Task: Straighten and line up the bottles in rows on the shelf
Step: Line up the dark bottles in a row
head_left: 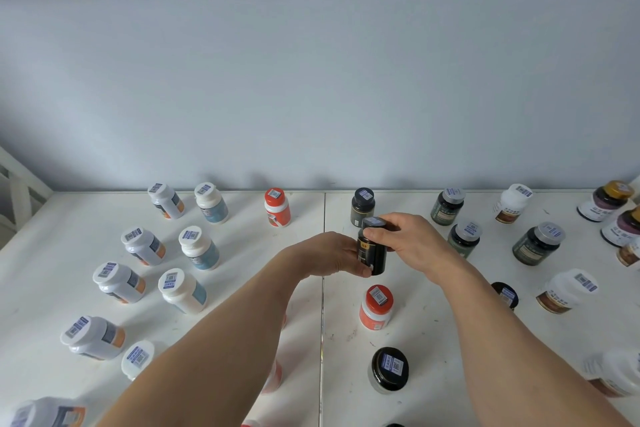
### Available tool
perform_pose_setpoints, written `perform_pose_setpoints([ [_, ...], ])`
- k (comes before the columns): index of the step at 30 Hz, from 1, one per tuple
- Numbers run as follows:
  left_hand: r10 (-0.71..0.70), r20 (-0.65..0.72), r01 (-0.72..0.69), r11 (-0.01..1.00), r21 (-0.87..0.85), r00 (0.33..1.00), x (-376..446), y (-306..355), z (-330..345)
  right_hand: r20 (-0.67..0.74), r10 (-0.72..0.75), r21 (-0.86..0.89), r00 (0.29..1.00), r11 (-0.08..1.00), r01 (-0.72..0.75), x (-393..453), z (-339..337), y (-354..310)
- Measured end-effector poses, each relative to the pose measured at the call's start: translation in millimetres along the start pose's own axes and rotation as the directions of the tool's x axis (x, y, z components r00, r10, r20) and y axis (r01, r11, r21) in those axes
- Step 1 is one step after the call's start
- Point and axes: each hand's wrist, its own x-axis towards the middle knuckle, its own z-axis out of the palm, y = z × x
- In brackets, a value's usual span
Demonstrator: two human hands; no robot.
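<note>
**A:** Where is the black bottle (372, 253) being held?

**B:** It is held up in the middle, above the white shelf (242, 218). It is gripped low on its side by the left hand (329, 255). Its cap is pinched from above by the right hand (405, 239). So both grips are closed around the same bottle.

**A:** How will it feel when it is moved?

**B:** It is probably light and hard, made of smooth plastic or glass. It could slip if it is held only by the shiny side. The cap and the lower body look like the best places to be held. It should be set down gently, standing straight.

**A:** What is close by?

**B:** Another dark bottle (362, 206) is standing just behind it, by the back wall. An orange bottle (375, 307) is standing in front, nearer the person. A black-lidded jar (388, 371) is seen closer still. Dark green bottles (464, 239) are lined up to the right. White bottles (199, 248) are lined up to the left, well apart.

**A:** Could anything be knocked over?

**B:** The orange bottle could be bumped by a wrist when the black one is lowered.
</note>
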Motion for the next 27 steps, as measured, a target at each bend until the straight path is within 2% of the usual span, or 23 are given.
perform_pose_setpoints([
  [14, -0.021, -0.059, 0.026, 0.995, 0.097, 0.998, -2, -2, 4, 0.039, -0.011, -0.065, 0.999, 0.998, 0.014, -1, 4, 5],
  [21, -0.029, -0.168, 0.057, 0.985, 0.165, 0.985, 0, -9, -1, 0.068, 0.064, -0.08, 0.996, 0.995, -0.058, 4, 15, 22],
  [27, -0.033, -0.202, 0.079, 0.971, 0.225, 0.979, -1, -9, -1, 0.063, 0.107, -0.068, 0.992, 0.992, -0.103, 7, 21, 31],
])
